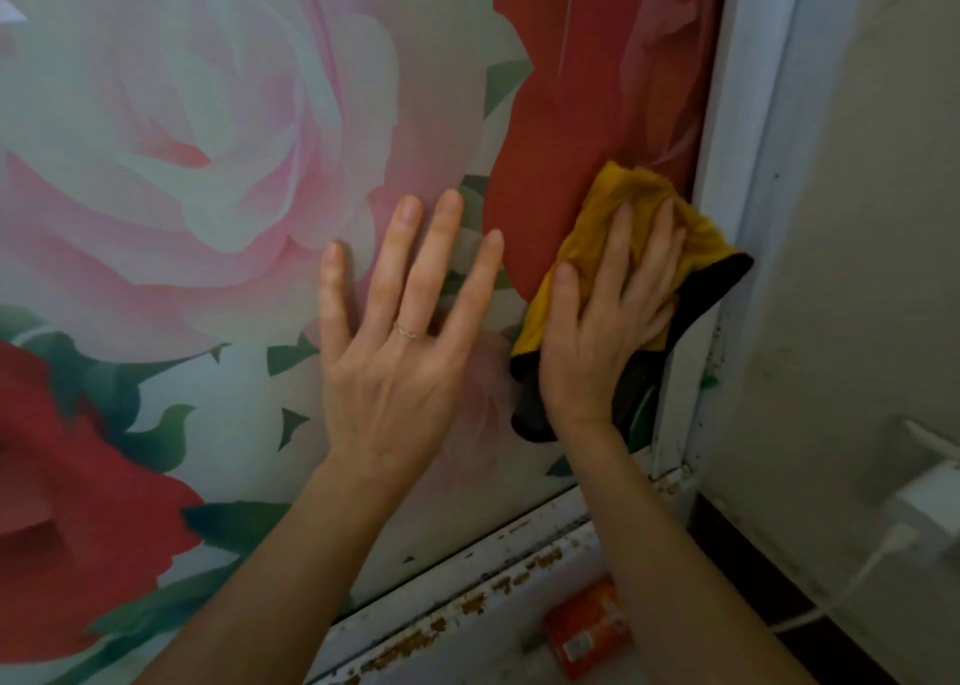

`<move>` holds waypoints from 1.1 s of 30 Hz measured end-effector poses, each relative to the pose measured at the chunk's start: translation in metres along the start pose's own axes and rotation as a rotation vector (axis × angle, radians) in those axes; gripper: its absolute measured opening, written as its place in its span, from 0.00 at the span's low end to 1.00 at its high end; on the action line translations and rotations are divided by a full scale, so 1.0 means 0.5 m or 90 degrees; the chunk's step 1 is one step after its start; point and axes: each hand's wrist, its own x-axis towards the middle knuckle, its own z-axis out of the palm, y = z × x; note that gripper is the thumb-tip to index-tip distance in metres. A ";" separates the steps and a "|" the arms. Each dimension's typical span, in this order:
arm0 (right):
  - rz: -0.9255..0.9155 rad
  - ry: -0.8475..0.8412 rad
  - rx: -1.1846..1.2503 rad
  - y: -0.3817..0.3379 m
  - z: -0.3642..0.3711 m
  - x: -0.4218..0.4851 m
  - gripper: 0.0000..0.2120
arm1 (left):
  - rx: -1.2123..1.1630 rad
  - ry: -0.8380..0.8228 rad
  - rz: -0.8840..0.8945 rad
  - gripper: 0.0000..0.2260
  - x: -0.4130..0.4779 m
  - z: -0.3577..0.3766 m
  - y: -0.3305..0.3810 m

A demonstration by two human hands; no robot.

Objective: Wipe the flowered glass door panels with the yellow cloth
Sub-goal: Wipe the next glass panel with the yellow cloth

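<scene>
The flowered glass door panel (218,164) fills most of the view, printed with large pink and red roses and green leaves. My left hand (400,346) lies flat on the glass with fingers spread and straight, a thin ring on one finger. To its right, my right hand (602,331) presses the yellow cloth (628,201) flat against the red rose near the panel's right edge. The cloth has a dark underside showing at its lower and right corners.
A white door frame (748,112) with chipped, rusty paint runs up the right side and along the bottom sill (467,596). A small orange packet (587,627) lies below the sill. A white plug and cable (930,497) sit on the beige wall at right.
</scene>
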 end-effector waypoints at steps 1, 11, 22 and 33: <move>-0.009 -0.014 0.000 0.012 -0.001 -0.018 0.29 | 0.003 0.001 0.000 0.21 0.001 -0.001 0.001; 0.185 -0.059 0.077 -0.010 -0.016 -0.125 0.25 | 0.006 -0.015 -0.011 0.21 0.005 -0.008 0.002; 0.090 -0.106 0.003 0.051 -0.030 -0.184 0.26 | 0.044 0.005 -0.041 0.25 -0.013 -0.011 -0.002; 0.153 -0.127 0.047 -0.038 -0.031 -0.288 0.28 | 0.092 0.005 -0.044 0.25 -0.082 -0.050 -0.076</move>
